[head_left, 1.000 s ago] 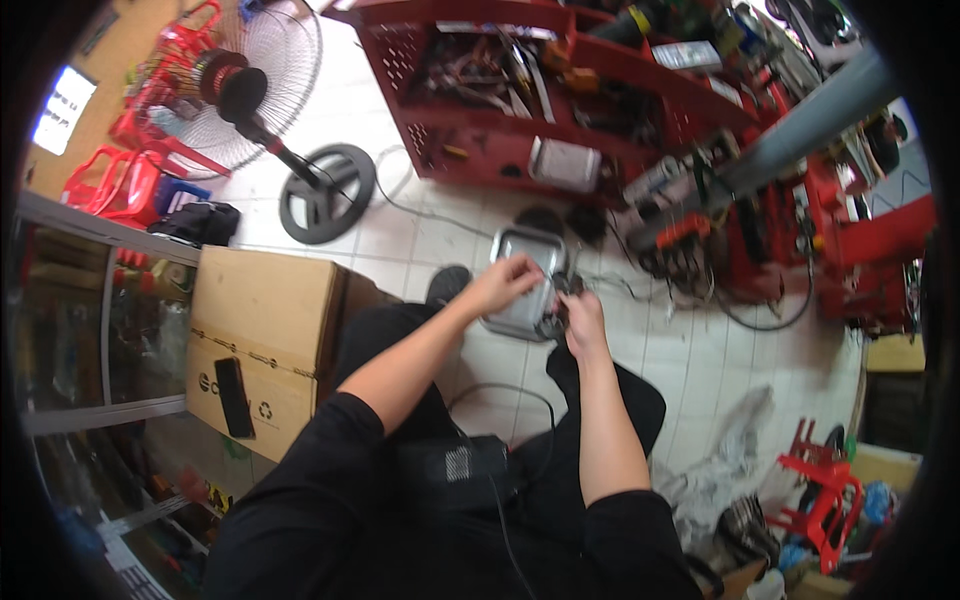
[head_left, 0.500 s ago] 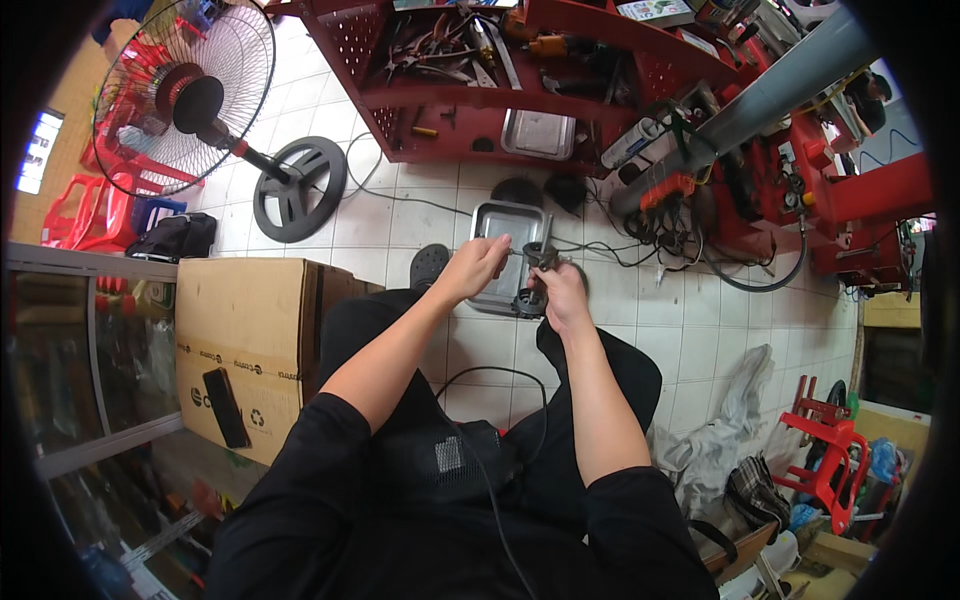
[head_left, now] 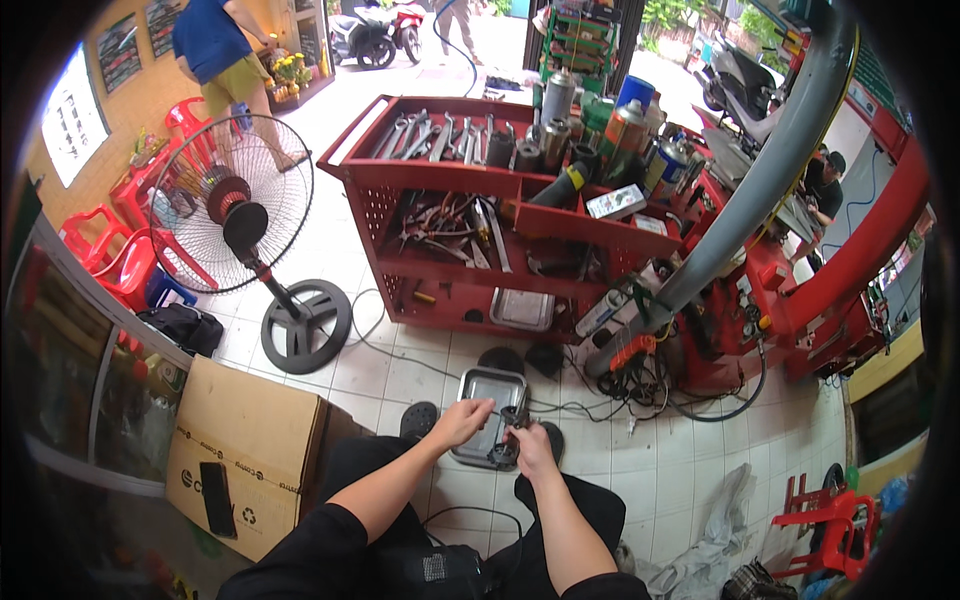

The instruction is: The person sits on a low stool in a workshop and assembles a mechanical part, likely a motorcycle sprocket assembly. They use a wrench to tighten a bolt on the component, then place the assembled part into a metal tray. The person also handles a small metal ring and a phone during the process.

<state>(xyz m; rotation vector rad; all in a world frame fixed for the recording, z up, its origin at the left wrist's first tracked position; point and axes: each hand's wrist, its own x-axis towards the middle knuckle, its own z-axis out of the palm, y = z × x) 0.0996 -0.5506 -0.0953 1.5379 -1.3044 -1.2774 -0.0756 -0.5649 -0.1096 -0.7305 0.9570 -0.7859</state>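
In my right hand (head_left: 532, 449) is a dark metal mechanical part (head_left: 504, 453) with rounded ends, gripped over the shallow metal tray (head_left: 482, 385) on the floor. My left hand (head_left: 464, 422) is closed close beside the part's upper end, its fingertips pinched together. Something thin may sit between those fingers, but it is too small to make out. The part's middle is covered by my right fingers. Both forearms reach forward between my knees, and the tray lies between my feet.
Ahead stands a red tool cart (head_left: 440, 178) with wrenches, pliers and spray cans. A fan (head_left: 245, 225) is at the left, behind a cardboard box (head_left: 235, 440) bearing a phone (head_left: 217, 498). Cables (head_left: 575, 408) cross the tiles. A person (head_left: 215, 50) stands far left; another works far right.
The view has tilted up, bringing the cart's top and the people beyond into sight. Both hands stay close together over the tray, with the metal part still in my right hand.
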